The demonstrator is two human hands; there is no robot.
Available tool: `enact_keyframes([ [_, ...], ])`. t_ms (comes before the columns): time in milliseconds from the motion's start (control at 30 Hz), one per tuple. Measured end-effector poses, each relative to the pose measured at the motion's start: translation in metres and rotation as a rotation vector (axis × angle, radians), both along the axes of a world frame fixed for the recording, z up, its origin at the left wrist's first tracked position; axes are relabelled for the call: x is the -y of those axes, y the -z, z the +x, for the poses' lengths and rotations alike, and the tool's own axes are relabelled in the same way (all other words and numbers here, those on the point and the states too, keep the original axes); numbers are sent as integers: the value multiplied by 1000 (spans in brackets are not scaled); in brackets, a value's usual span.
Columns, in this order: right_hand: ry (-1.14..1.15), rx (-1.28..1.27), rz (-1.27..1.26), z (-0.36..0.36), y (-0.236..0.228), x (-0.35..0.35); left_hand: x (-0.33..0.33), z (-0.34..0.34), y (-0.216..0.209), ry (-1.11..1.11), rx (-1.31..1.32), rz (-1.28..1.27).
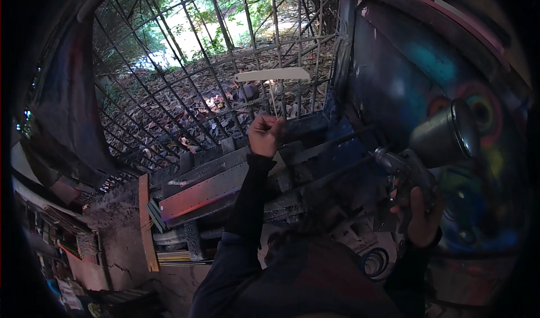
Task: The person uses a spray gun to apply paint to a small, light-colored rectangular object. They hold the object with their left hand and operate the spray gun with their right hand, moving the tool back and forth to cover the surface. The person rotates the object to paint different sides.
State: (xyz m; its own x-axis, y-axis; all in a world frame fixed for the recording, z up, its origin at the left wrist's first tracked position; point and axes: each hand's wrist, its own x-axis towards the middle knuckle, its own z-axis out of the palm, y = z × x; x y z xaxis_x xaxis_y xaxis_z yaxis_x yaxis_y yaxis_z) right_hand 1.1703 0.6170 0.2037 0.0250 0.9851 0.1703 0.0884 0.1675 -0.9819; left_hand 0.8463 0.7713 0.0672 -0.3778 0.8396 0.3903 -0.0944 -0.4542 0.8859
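My left hand (264,137) is raised at the middle, its fingers pinched around a thin stick (274,100). Across the top of that stick lies a long, flat, cream-coloured blade-shaped piece (273,74), with a small hole near its left end and a slanted right end. On the right, my right hand (423,219) is wrapped around the handle of a metal spray gun (409,166). The gun's large metal cup (441,137) tilts up to the right, and its nozzle (383,155) faces left. A gap separates the gun from the pale piece.
A metal bar grille (216,65) stands ahead, with leaf litter behind it. Below it are stacked dark beams and a reddish perforated metal strip (197,197). A wooden slat (147,222) stands at the left. Paint-stained sheeting (450,70) borders the right. A coiled hose (374,262) lies low.
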Motion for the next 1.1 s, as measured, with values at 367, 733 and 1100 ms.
enact_keyframes([
  [367,11,32,24,-1,10,-6,7,-4,5,-189,-125,-26],
  [733,2,19,4,-2,14,-9,9,4,3,-221,-158,-27],
  [1100,-22,-2,-19,-2,16,-13,9,2,6,-230,-169,-53],
])
